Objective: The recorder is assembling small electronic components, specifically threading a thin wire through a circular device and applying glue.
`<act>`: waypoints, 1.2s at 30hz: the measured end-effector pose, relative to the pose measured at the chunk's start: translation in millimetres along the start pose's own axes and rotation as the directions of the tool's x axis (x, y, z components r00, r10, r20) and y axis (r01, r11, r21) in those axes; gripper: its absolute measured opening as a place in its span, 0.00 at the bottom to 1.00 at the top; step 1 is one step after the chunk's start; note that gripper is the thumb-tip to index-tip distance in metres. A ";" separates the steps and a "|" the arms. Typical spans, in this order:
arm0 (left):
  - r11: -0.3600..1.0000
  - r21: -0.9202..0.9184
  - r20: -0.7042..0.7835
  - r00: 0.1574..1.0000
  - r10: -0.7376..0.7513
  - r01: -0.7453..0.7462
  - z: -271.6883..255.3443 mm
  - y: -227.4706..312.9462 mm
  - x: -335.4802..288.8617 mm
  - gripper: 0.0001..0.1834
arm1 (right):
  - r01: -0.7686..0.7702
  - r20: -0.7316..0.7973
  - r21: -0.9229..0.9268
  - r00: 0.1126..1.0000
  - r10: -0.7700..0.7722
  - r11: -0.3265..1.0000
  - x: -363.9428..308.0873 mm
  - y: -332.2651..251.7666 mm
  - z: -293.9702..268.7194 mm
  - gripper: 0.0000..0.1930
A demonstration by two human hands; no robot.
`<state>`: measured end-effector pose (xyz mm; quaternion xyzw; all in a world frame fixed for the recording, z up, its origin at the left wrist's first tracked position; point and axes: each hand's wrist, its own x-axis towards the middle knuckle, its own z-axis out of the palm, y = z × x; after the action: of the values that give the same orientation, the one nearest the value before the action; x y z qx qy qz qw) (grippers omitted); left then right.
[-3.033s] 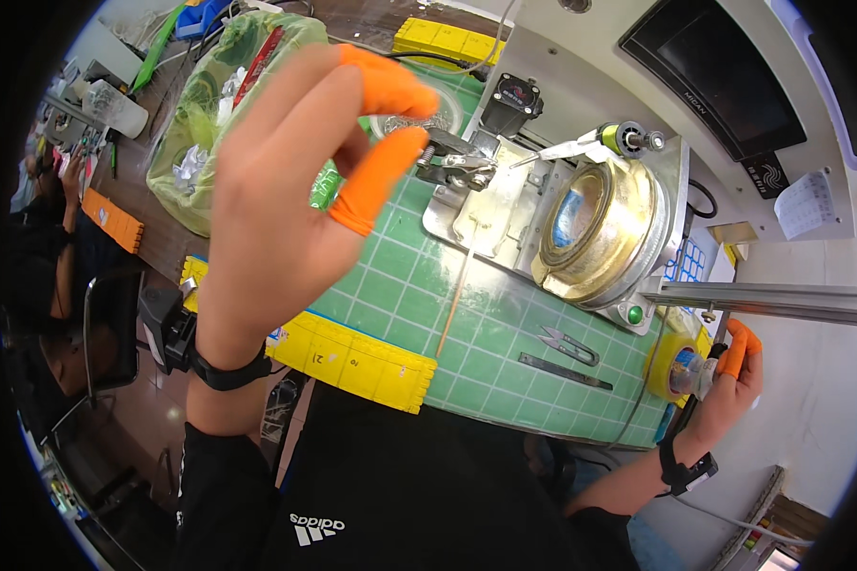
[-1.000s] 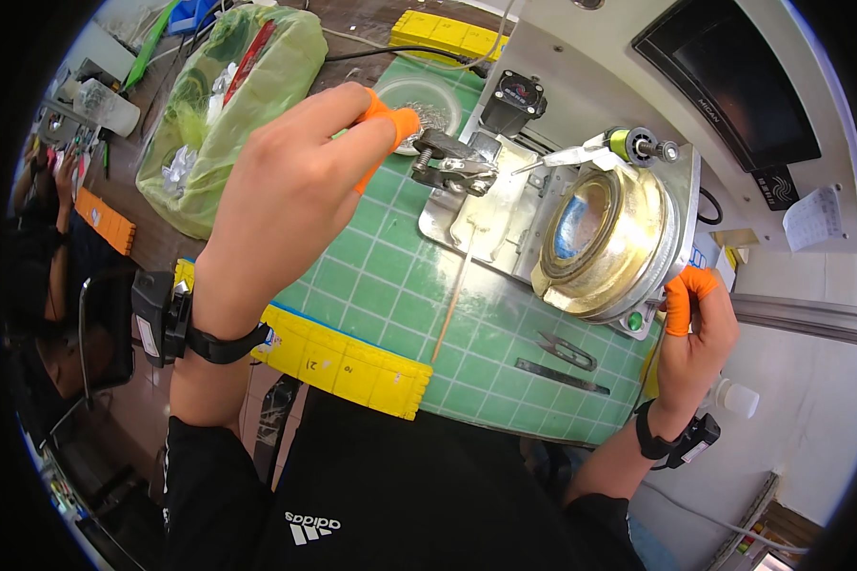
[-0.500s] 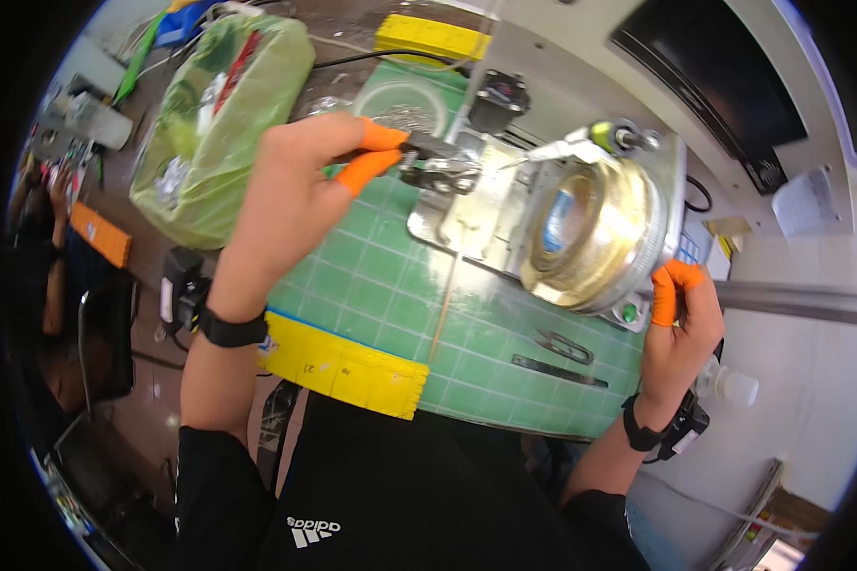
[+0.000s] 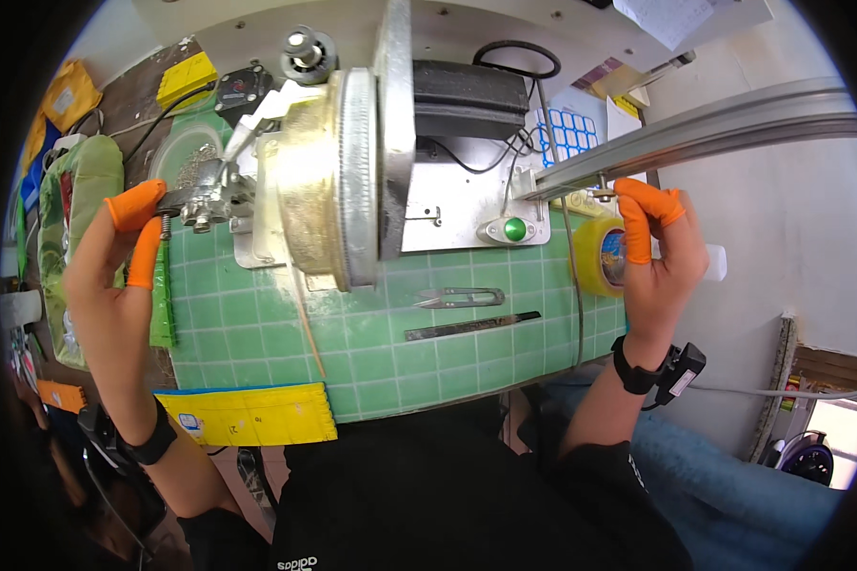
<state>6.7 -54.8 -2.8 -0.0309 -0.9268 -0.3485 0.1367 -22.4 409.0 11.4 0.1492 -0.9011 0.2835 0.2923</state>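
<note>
Our left hand [image 4: 114, 276] pinches the small metal fitting [image 4: 195, 202] at the left of the brass-coloured winding drum [image 4: 319, 181], as before. Our right hand [image 4: 662, 262] has risen from the green cutting mat [image 4: 390, 352] edge and now grips a part under the aluminium rail [image 4: 695, 128]

Green cutting mat [image 4: 448, 366] on workbench [image 4: 257, 38]
</note>
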 end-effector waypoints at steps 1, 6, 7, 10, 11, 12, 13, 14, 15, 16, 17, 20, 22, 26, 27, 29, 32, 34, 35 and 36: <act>1.000 0.001 0.008 1.000 -0.001 0.001 -0.1 -1.8 -1.6 0.20 | -0.008 0.003 0.000 1.000 0.008 1.000 -1.3 2.3 0.7 0.10; 1.000 0.024 -0.015 1.000 0.012 -0.012 -4.1 -8.4 -2.3 0.20 | 0.011 0.032 -0.045 0.999 -0.010 0.999 -6.8 11.6 2.3 0.08; 0.999 0.044 0.009 1.000 0.023 -0.023 -5.4 -10.7 -1.7 0.19 | 0.009 0.033 -0.044 0.999 -0.008 0.999 -7.9 9.4 3.2 0.08; 0.998 0.048 0.001 0.999 0.033 -0.033 -8.2 -13.7 -3.7 0.19 | -0.142 0.024 -0.040 0.989 0.143 0.989 -14.0 -5.1 12.3 0.07; 0.998 0.058 -0.005 1.000 0.024 -0.024 -9.1 -12.0 -5.9 0.19 | -0.156 0.013 -0.031 0.988 0.156 0.987 -17.4 -7.7 19.0 0.06; 0.999 0.002 -0.036 0.999 0.041 -0.041 -8.2 -8.0 -7.9 0.19 | -0.168 0.005 -0.018 0.986 0.168 0.986 -20.9 -9.3 25.4 0.06; 0.997 -0.048 -0.071 0.996 0.053 -0.057 -7.2 -2.9 -9.8 0.19 | -0.166 0.026 -0.026 0.986 0.167 0.986 -24.5 -8.0 29.8 0.06; 0.999 -0.018 -0.062 0.997 0.042 -0.043 -3.6 6.6 -7.6 0.18 | -0.194 0.016 -0.021 0.981 0.195 0.981 -28.4 -8.9 34.6 0.06; 0.999 0.017 -0.051 0.998 0.033 -0.032 1.6 16.3 -1.2 0.17 | -0.225 0.004 -0.012 0.974 0.225 0.974 -31.9 -11.0 37.3 0.05; 0.998 -0.015 -0.063 0.997 0.053 -0.054 2.1 19.3 2.1 0.16 | -0.284 0.032 0.030 0.959 0.283 0.958 -34.0 -8.1 34.4 0.05; 0.995 -0.054 -0.077 0.994 0.075 -0.079 4.4 14.7 4.9 0.15 | -0.340 0.063 0.061 0.940 0.336 0.939 -37.0 -0.7 28.1 0.05; 0.995 0.016 -0.109 0.989 0.102 -0.101 -10.2 10.3 -3.0 0.13 | -0.430 0.068 0.218 0.902 0.426 0.876 -40.5 5.7 5.0 0.13; 0.996 0.082 -0.105 0.994 0.041 -0.033 -30.5 -3.8 -19.2 0.12 | -0.432 0.044 0.255 0.899 0.436 0.865 -37.7 -10.9 -9.0 0.16; 0.998 0.050 -0.070 0.997 -0.044 0.048 -60.0 -10.8 -48.3 0.11 | -0.142 -0.218 0.221 0.957 0.191 0.965 -34.1 -62.6 -10.6 0.21; 0.999 -0.004 -0.035 0.998 -0.052 0.052 -66.9 -6.1 -50.8 0.11 | -0.073 -0.194 0.311 0.971 0.139 0.948 -34.7 -81.7 -5.3 0.20; 1.000 -0.003 -0.052 0.998 0.025 -0.025 -66.6 13.0 -40.9 0.11 | 0.100 -0.080 0.469 0.994 -0.070 0.878 -30.2 -124.0 13.4 0.23; 0.966 0.032 -0.063 0.965 0.256 -0.255 -55.8 20.9 -20.3 0.10 | 0.094 0.205 0.690 0.926 -0.318 0.718 -28.7 -186.4 69.5 0.20; 0.907 0.075 -0.088 0.904 0.419 -0.414 -52.1 18.4 -10.9 0.10 | -0.117 0.292 0.837 0.922 -0.255 0.534 -40.7 -217.4 107.6 0.24; 0.908 0.075 -0.094 0.904 0.417 -0.412 -55.2 20.3 -8.8 0.10 | -0.115 0.293 0.837 0.920 -0.261 0.535 -45.5 -222.9 122.2 0.24; 0.910 0.073 -0.068 0.908 0.413 -0.408 -57.9 23.5 -6.2 0.09 | -0.237 0.351 0.860 0.917 -0.188 0.451 -51.4 -223.8 135.2 0.26</act>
<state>29.6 -74.8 52.1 -0.2066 -0.9027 -0.2865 0.2456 55.4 155.5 -15.6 0.3206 -0.6585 0.6804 -0.0234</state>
